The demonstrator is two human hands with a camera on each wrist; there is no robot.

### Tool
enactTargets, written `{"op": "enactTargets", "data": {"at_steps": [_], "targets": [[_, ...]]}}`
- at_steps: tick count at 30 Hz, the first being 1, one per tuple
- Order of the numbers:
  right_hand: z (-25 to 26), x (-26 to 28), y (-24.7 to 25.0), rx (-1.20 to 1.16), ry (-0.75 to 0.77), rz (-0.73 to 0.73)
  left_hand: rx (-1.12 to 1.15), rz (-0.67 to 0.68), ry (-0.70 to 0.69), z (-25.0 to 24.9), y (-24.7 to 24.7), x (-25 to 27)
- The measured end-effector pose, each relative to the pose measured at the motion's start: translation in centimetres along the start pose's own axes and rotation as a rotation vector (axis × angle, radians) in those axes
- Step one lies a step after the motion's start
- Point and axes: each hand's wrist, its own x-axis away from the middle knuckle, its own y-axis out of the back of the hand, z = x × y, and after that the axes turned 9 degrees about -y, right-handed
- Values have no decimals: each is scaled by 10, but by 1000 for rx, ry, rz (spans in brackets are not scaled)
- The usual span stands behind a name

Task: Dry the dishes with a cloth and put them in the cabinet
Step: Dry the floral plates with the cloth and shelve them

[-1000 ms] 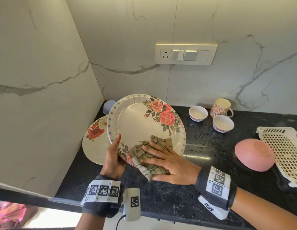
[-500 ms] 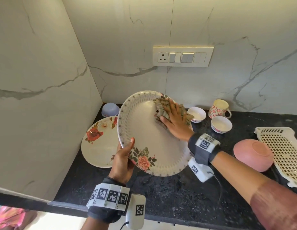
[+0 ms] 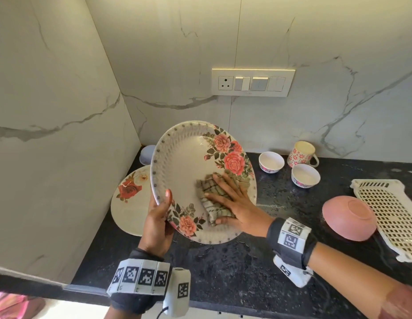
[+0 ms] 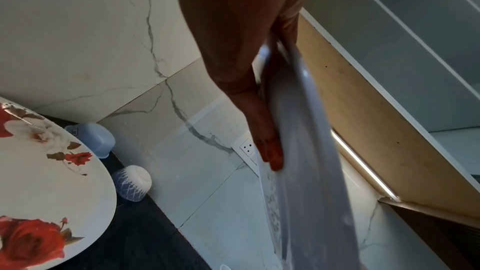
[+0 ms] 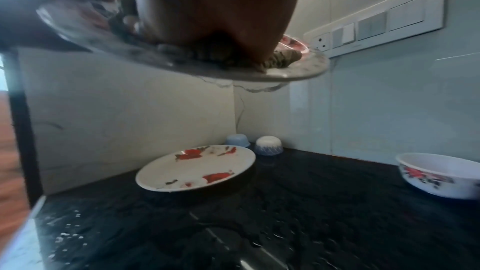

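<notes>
Checked cloth (image 3: 211, 199) w/ right hand (image 3: 237, 203) now lower on plate (image 3: 184, 166); earlier top.

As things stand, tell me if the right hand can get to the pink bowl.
Probably yes. The pink bowl sits upside down on the counter just beside the right hand, nothing between them, but that hand is pressing the cloth on the plate.
</notes>
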Motion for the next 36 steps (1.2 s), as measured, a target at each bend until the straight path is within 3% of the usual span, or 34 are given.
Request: {"op": "enactTargets", "data": {"at_steps": [4,8,10,13,15,16,20,22,25,29,33,36], "targets": [[-12,-17,8,-189,-263,-133,-21,50,-27,3,-2,4],[1,-51,27,-553,-481,-367,-55,80,-15,6,-4,8],[8,-65,42,-853,-597,-503,-129,90,-20,5,-4,8],[8,-82,74,-1125,-618,-648,-238,113,-36,-2,1,5],[13,-92,95,-1022,-447,-642,-302,146,-48,-8,3,5],[20,-96,103,-891,-340,-570,-335,168,-51,-9,2,5],[44,-113,106,-201,26,-104,-384,198,-109,-15,-7,8],[46,-118,104,45,21,-12,-389,186,-124,-19,-6,9],[47,-124,113,31,-79,-24,-420,173,-150,-27,-2,11],[28,-117,120,-444,-342,-11,-403,126,-186,-42,12,8],[-2,-86,92,-894,-689,-156,-311,55,-211,-50,26,2],[2,-53,63,-1278,-914,-290,-232,4,-241,-49,20,-3]]}}
